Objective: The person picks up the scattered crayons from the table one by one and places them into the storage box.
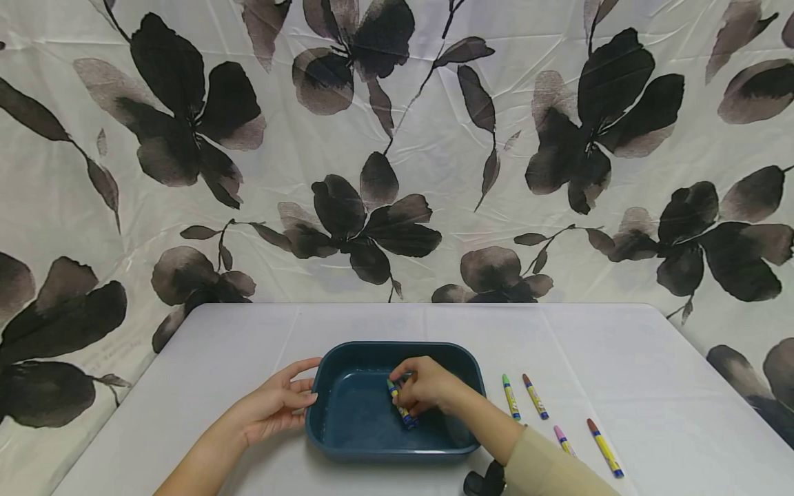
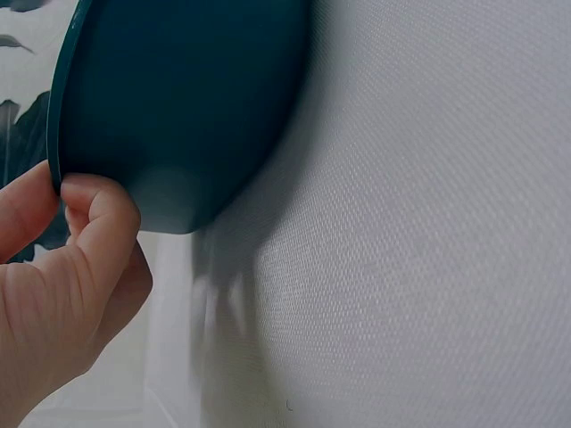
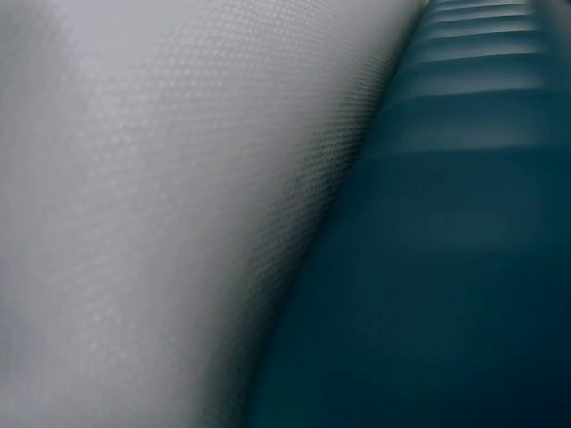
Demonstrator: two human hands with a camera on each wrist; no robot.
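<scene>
A dark blue plastic basin (image 1: 353, 434) stands on the white table. My left hand (image 1: 279, 403) pinches its left rim between thumb and fingers; in the left wrist view, the left hand (image 2: 71, 276) grips the lip of the basin (image 2: 178, 98). Inside the basin, my right hand (image 1: 428, 387) reaches down with curled fingers round crayons. A green-tipped crayon (image 1: 393, 391) with a yellow and blue wrapper shows beside its fingertips, and other crayon ends are partly hidden under the hand. The right wrist view shows only the basin's outer wall (image 3: 428, 285) and the cloth.
Right of the basin lie a green crayon (image 1: 510, 397), a brown crayon (image 1: 535, 397), a pink crayon (image 1: 563, 439) and another brown crayon (image 1: 604, 448). A black device (image 1: 485, 481) sits by the right forearm. Behind the table (image 1: 248, 331) hangs a floral cloth (image 1: 459, 158).
</scene>
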